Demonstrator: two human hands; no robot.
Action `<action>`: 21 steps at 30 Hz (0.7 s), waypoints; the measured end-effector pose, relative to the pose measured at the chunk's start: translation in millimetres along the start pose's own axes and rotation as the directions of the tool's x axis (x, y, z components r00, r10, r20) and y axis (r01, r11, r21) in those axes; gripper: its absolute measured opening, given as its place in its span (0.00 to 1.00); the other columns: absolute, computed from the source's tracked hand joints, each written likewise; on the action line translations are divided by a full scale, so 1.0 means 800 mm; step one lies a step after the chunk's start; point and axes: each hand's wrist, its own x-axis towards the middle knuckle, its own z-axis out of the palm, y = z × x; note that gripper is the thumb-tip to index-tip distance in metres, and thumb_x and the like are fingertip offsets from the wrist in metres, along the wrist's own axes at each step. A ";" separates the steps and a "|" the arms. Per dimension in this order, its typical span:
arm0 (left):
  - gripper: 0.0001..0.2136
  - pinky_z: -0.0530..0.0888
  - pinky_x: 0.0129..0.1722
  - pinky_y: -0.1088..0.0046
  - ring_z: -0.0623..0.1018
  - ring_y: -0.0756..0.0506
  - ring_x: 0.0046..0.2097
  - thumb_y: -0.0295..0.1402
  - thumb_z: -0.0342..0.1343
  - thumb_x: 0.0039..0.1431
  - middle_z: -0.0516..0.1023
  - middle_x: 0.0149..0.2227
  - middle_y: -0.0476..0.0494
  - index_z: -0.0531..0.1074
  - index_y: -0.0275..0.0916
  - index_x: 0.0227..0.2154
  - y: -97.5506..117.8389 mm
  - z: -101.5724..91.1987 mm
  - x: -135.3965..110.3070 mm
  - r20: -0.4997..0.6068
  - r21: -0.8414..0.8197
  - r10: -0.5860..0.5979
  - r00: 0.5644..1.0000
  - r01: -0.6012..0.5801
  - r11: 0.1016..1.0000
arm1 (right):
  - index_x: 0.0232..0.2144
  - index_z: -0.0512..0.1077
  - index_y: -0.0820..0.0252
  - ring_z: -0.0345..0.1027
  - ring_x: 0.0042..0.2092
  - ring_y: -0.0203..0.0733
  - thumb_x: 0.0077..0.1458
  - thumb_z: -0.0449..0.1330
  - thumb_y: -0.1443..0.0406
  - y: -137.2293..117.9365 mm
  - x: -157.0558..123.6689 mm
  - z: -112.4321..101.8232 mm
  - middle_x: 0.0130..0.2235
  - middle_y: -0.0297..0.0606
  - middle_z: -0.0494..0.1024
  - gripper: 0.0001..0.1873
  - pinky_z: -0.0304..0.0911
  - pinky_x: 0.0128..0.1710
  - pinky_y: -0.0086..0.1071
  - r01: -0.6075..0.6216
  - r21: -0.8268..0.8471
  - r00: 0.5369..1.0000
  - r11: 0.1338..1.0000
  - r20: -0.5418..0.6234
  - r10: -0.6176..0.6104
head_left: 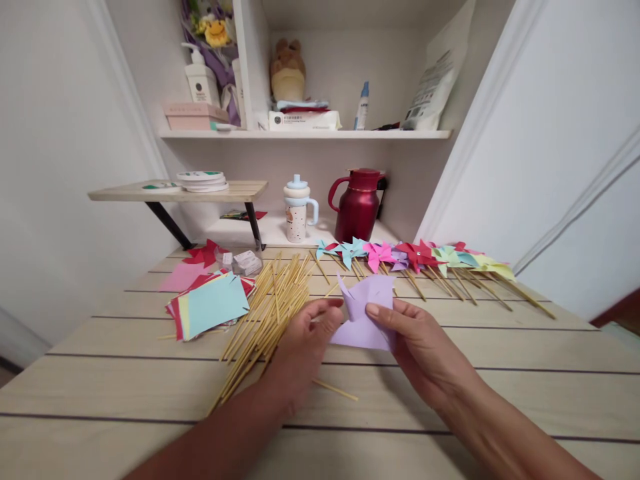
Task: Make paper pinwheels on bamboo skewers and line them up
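Note:
A lilac paper sheet, with slits and one part folded up toward its middle, is pinched in my right hand, thumb on the front face. My left hand is at the sheet's left edge, its fingers curved and its thumb a little apart from the forefinger. Motion blurs this hand slightly, and I see no paper between its fingertips. Beyond my left wrist lies a loose pile of thin wooden sticks. One single stick rests on the table below the paper.
Left of the sticks sits a stack of coloured paper sheets, with small clear packets behind. Finished paper pinwheels on sticks line the table's back right. A red jug and a lidded cup stand behind, below a shelf.

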 end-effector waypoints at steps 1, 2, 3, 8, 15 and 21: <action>0.22 0.74 0.47 0.61 0.80 0.39 0.46 0.49 0.61 0.56 0.82 0.44 0.38 0.76 0.40 0.48 0.001 0.002 -0.002 0.058 -0.032 -0.037 0.998 0.038 0.999 | 0.32 0.82 0.61 0.73 0.29 0.41 0.43 0.74 0.59 0.001 0.000 0.001 0.30 0.40 0.84 0.14 0.66 0.34 0.32 0.010 -0.015 1.000 1.000 -0.003 -0.010; 0.22 0.74 0.48 0.62 0.79 0.39 0.48 0.47 0.63 0.54 0.81 0.46 0.38 0.76 0.41 0.48 0.002 0.004 -0.004 0.096 -0.059 -0.065 0.993 0.071 0.996 | 0.32 0.82 0.61 0.73 0.29 0.40 0.42 0.74 0.59 0.002 -0.001 0.001 0.30 0.40 0.84 0.15 0.65 0.33 0.31 0.017 -0.033 1.000 0.999 -0.008 -0.017; 0.22 0.73 0.50 0.62 0.78 0.38 0.51 0.45 0.65 0.53 0.80 0.49 0.38 0.76 0.41 0.49 0.003 0.006 -0.005 0.114 -0.080 -0.079 0.990 0.088 0.993 | 0.32 0.82 0.61 0.72 0.29 0.40 0.42 0.74 0.59 0.004 -0.001 0.001 0.30 0.40 0.84 0.14 0.65 0.33 0.31 0.023 -0.049 1.000 0.999 -0.013 -0.024; 0.20 0.73 0.50 0.64 0.78 0.40 0.51 0.39 0.67 0.51 0.80 0.51 0.39 0.77 0.41 0.48 0.007 0.011 -0.009 0.067 -0.179 -0.089 0.994 0.100 0.979 | 0.33 0.82 0.61 0.72 0.31 0.39 0.41 0.75 0.59 0.013 -0.003 0.002 0.31 0.39 0.84 0.15 0.64 0.34 0.31 0.033 -0.108 0.999 0.994 0.003 -0.033; 0.14 0.74 0.43 0.70 0.80 0.46 0.39 0.36 0.67 0.51 0.84 0.37 0.43 0.80 0.37 0.41 0.016 0.014 -0.010 -0.043 -0.237 -0.146 0.988 0.132 0.962 | 0.34 0.83 0.60 0.73 0.33 0.42 0.40 0.75 0.59 0.019 -0.003 0.002 0.32 0.39 0.84 0.17 0.65 0.36 0.33 0.051 -0.159 0.999 0.986 -0.010 -0.053; 0.12 0.73 0.44 0.70 0.80 0.45 0.39 0.36 0.67 0.51 0.84 0.35 0.43 0.81 0.37 0.38 0.017 0.016 -0.014 -0.006 -0.254 -0.151 0.988 0.145 0.956 | 0.31 0.82 0.61 0.71 0.31 0.40 0.40 0.75 0.59 0.015 -0.003 0.003 0.31 0.39 0.83 0.15 0.64 0.34 0.32 0.050 -0.156 0.998 0.987 -0.036 -0.056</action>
